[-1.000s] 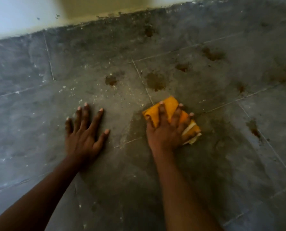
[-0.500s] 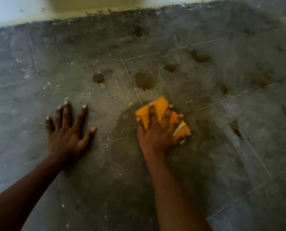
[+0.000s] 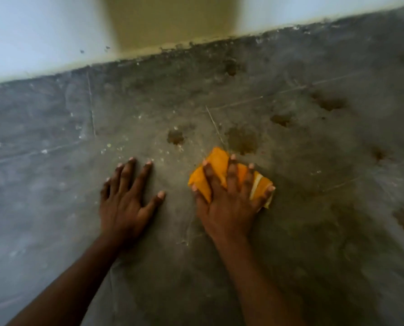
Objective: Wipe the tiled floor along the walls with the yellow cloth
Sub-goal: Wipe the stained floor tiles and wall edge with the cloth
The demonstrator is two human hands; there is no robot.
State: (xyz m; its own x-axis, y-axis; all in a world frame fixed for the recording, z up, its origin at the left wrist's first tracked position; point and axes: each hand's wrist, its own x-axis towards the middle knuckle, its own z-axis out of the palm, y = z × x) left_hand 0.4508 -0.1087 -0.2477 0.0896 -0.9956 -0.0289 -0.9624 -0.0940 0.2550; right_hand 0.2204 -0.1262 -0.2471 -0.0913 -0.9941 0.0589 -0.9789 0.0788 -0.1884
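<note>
On the tiled floor [image 3: 55, 184] near the wall [image 3: 31, 31]: one yellow cloth [image 3: 216, 161], folded, pressed flat under the right hand [image 3: 229, 203], fingers spread, no curled grip. Left hand [image 3: 125, 203] lies flat on bare tile, fingers straight, just beside the cloth. Several brown stains [image 3: 242, 140] counted beyond the cloth; exact number unclear through blur.

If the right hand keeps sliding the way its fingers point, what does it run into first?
Probably the large brown stain just beyond the fingertips of the right hand, which presses the yellow cloth flat. Past it lies more dirty floor, then the wall.
</note>
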